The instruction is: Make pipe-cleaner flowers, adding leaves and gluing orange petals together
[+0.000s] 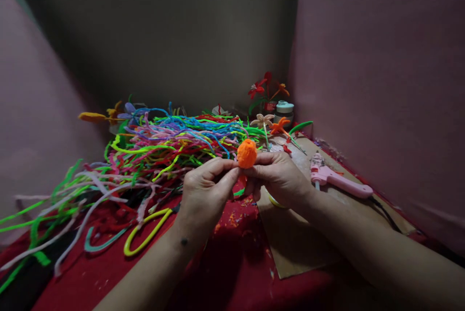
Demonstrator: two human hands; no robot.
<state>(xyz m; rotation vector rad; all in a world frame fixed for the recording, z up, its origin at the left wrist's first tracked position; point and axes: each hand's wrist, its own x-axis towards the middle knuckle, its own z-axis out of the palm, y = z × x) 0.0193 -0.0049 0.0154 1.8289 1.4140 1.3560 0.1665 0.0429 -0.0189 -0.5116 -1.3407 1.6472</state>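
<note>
A fuzzy orange pipe-cleaner bud (247,153) is held upright between my two hands, over the red cloth. My left hand (209,187) pinches at its lower left with thumb and forefinger. From the other side, my right hand (278,175) closes its thumb and fingers on the bud's base. Just below the fingers a bit of green (239,193) shows; whether it joins the bud I cannot tell. Behind the hands spreads a big heap of coloured pipe cleaners (174,141).
A pink glue gun (339,180) lies on a brown board (298,248) at right. Yellow-handled scissors (145,233) rest on the red cloth (214,272). Pipe-cleaner flowers (279,126) and a lidded jar (284,112) stand at the back, near pink walls.
</note>
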